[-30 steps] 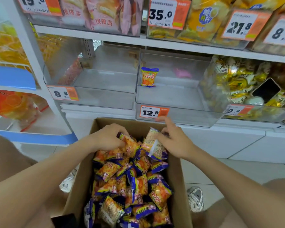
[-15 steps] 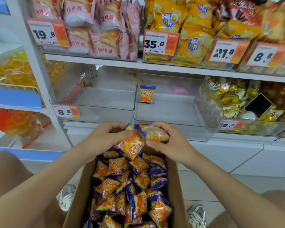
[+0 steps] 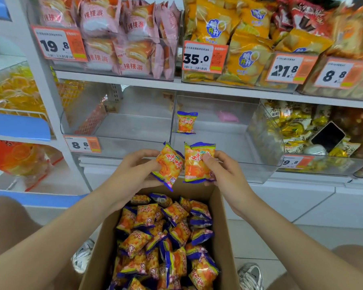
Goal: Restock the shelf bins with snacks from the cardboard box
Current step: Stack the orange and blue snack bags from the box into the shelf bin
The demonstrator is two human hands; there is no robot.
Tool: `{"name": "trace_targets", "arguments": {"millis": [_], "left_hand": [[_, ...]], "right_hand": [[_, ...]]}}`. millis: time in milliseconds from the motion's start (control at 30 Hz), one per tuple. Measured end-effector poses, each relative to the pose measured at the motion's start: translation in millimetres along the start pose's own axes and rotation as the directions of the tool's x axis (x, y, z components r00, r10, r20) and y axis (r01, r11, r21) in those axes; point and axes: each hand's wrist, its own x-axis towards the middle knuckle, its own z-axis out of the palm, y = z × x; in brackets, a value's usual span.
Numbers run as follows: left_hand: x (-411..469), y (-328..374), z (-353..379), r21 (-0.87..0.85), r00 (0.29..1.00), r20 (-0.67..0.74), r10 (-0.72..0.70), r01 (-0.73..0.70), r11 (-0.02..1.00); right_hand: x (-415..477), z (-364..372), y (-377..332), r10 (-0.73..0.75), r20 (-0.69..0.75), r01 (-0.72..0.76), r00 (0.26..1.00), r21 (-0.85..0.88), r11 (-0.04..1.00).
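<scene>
An open cardboard box (image 3: 223, 222) on the floor holds several orange-and-blue snack packets (image 3: 166, 237). My left hand (image 3: 134, 170) grips one such packet (image 3: 169, 164), and my right hand (image 3: 224, 172) grips another (image 3: 196, 162); both are held upright, side by side, above the box's far edge and just in front of the clear shelf bin (image 3: 218, 141). One identical packet (image 3: 186, 122) stands inside that bin near its left wall. The clear bin to its left (image 3: 122, 126) looks bare.
The shelf above carries bins of pink pastry packs (image 3: 122, 38) and yellow chip bags (image 3: 235, 45) behind price tags. A bin of gold-wrapped snacks (image 3: 298, 130) with a dark phone (image 3: 328, 136) on top sits to the right. My shoes (image 3: 249, 275) flank the box.
Both hands have lifted from the box, each with a packet, up to the front of the clear bin. My view has tilted upward, showing more of the upper shelf.
</scene>
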Motion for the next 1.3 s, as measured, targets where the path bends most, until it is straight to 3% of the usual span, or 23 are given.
{"name": "trace_targets", "arguments": {"millis": [133, 333, 467, 600, 700, 767, 867, 967, 1167, 1300], "left_hand": [[-6.8, 4.6, 7.2, -0.087, 0.998, 0.047, 0.050, -0.045, 0.995], [-6.1, 11.1, 13.3, 0.043, 0.981, 0.078, 0.177, -0.181, 0.982], [-0.2, 26.0, 21.0, 0.113, 0.956, 0.138, 0.260, -0.276, 0.954], [24.3, 43.2, 17.7, 0.408, 0.905, 0.216, 0.365, -0.424, 0.809], [50.7, 43.0, 10.7, 0.695, 0.879, 0.166, 0.447, -0.426, 0.579], [66.9, 42.9, 11.7, 0.808, 0.880, 0.134, 0.456, -0.364, 0.464], [90.8, 44.9, 17.3, 0.894, 0.921, 0.111, 0.372, -0.256, 0.367], [111.1, 43.1, 23.5, 0.916, 0.945, 0.152, 0.288, -0.245, 0.319], [124.2, 39.2, 27.1, 0.910, 0.934, 0.217, 0.282, -0.299, 0.287], [124.8, 36.0, 29.5, 0.906, 0.928, 0.218, 0.303, -0.307, 0.290]], "right_hand": [[1.2, 2.5, 1.2, 0.124, 0.121, -0.153, 0.985, 0.272, 0.950], [4.5, 12.4, 3.4, 0.012, 0.125, -0.013, 0.992, 0.002, 1.000], [13.8, 13.4, -16.5, -0.056, 0.230, 0.033, 0.972, 0.103, 0.994], [44.8, 7.0, -36.5, -0.094, 0.203, 0.075, 0.975, 0.096, 0.993], [86.6, -1.2, -37.0, -0.129, 0.039, 0.129, 0.991, 0.002, 0.992], [116.2, -8.5, -34.5, -0.159, -0.050, 0.150, 0.986, -0.156, 0.976], [158.7, -16.1, -15.9, -0.128, -0.001, 0.114, 0.992, -0.452, 0.885], [193.9, -11.9, 2.5, -0.031, 0.044, 0.052, 0.999, -0.606, 0.794], [242.7, -5.3, 39.3, 0.080, 0.118, 0.010, 0.990, -0.616, 0.788], [256.5, 5.6, 39.6, 0.134, -0.026, -0.117, 0.991, -0.676, 0.728]]}}
